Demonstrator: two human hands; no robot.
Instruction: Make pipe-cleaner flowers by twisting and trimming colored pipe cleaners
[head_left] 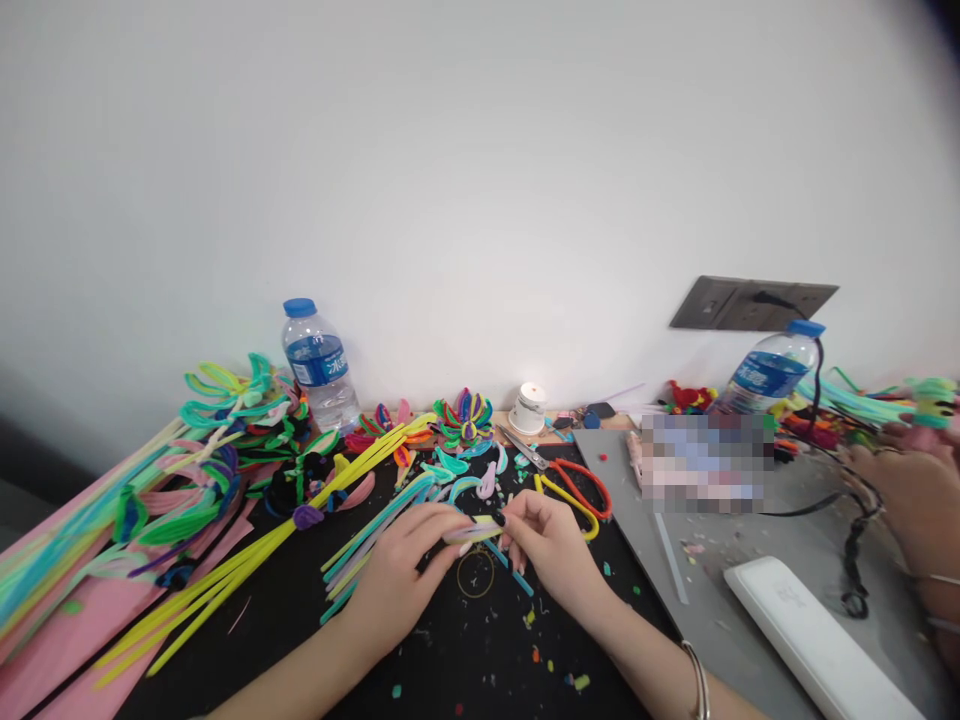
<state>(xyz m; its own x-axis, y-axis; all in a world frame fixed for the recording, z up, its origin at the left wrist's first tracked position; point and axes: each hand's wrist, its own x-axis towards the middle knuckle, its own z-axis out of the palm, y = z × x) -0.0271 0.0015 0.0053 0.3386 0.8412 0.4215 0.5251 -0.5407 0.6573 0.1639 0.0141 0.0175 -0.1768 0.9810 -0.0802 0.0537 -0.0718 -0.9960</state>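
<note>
The person's fingers (529, 535) cover part of the pale fuzzy strips (480, 530). A blocky blur (705, 463) hides most of what lies beside the tilted bottle (769, 375). The right edge cuts off a co-worker's arm (911, 510), the bottom edge a white case (814, 635) whose marking is too faint to read.

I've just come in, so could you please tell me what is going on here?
A person's left hand and right hand hold a small pale yellow and lilac fuzzy piece between them, above a black surface. Scissors lie just beyond the right hand, and a bundle of yellow stems lies off to the left. At the right edge, another person's hand is at a fuzzy figure.
</note>
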